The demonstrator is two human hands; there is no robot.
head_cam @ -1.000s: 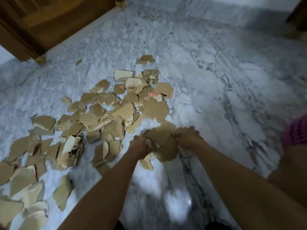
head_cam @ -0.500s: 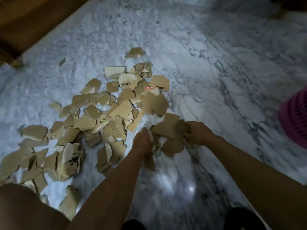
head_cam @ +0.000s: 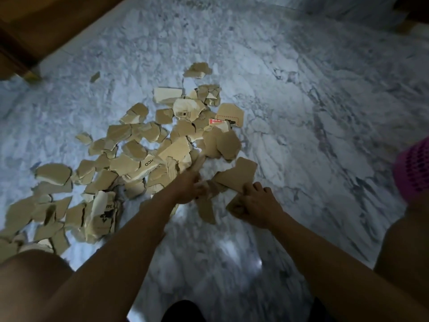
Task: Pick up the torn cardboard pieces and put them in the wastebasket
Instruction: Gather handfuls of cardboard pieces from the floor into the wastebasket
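pieces (head_cam: 139,159): brown torn cardboard, ragged edges, some printed, lying flat and overlapping in a wide scatter well left of the wastebasket | held pieces (head_cam: 236,175): a few gripped between left hand (head_cam: 188,187) and right hand (head_cam: 253,205), nearer the wastebasket | wastebasket (head_cam: 413,168): pink mesh, mostly out of frame

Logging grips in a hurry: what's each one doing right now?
Left grip: closed, holding cardboard scraps.
Right grip: closed, holding a big cardboard piece.

White marble floor (head_cam: 301,112) veined in grey — brown wooden furniture (head_cam: 46,26) at its far-left edge.
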